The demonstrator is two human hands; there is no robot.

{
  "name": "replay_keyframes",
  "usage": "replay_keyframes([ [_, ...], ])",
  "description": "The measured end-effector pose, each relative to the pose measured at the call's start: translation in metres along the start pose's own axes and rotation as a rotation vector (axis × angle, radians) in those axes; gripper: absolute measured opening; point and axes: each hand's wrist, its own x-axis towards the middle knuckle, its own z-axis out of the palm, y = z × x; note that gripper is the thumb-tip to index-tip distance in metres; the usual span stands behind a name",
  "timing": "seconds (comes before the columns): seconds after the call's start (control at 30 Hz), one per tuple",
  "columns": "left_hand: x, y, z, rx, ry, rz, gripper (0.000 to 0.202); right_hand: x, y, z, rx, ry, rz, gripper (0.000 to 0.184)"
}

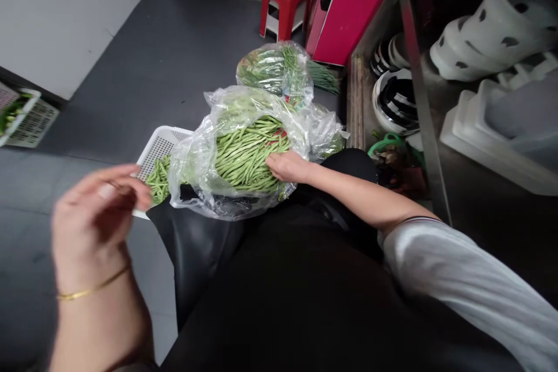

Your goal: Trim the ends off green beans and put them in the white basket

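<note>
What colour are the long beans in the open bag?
The beans are light green, visible in the head view.

Left hand (pixel 96 212) blurred; glare on plastic bag (pixel 198 154); upper right dark.

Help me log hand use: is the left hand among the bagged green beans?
No, the left hand is outside the plastic bag; only the right hand reaches in.

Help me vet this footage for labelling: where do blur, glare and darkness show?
Head view: left hand blurred, right hand sharper; head view: whitish glare on the clear plastic bag around the green beans; head view: upper right corner very dark.
</note>
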Motion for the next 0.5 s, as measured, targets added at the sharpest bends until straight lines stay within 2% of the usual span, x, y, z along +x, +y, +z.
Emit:
replay_keyframes([
  [0.03, -0.014, -0.001, 0.027, 0.0, -0.104, 0.016, 0.027, -0.004, -0.002, -0.008, 0.095, 0.132, 0.031, 0.019],
  [0.1, -0.028, -0.016, 0.084, 0.001, -0.383, -0.251, 0.03, -0.016, -0.013, -0.019, 0.359, 0.378, 0.102, 0.015],
  [0.17, -0.024, -0.041, 0.132, -0.128, -0.402, -0.444, 0.037, -0.032, -0.029, -0.021, 0.64, 0.547, 0.171, 0.012],
  [0.23, -0.01, -0.065, 0.166, -0.323, -0.353, -0.52, 0.035, -0.048, -0.045, -0.014, 0.823, 0.61, 0.213, 0.012],
  [0.27, -0.004, -0.074, 0.177, -0.396, -0.301, -0.516, 0.03, -0.056, -0.051, -0.008, 0.845, 0.61, 0.221, 0.012],
  [0.33, 0.005, -0.084, 0.19, -0.459, -0.201, -0.472, 0.022, -0.068, -0.058, 0.001, 0.736, 0.567, 0.226, 0.013],
  [0.43, 0.006, -0.084, 0.194, -0.404, -0.093, -0.396, 0.023, -0.081, -0.062, 0.003, 0.394, 0.417, 0.215, 0.021],
  [0.5, 0.001, -0.083, 0.195, -0.346, -0.061, -0.338, 0.026, -0.087, -0.062, -0.002, 0.256, 0.313, 0.223, 0.028],
])
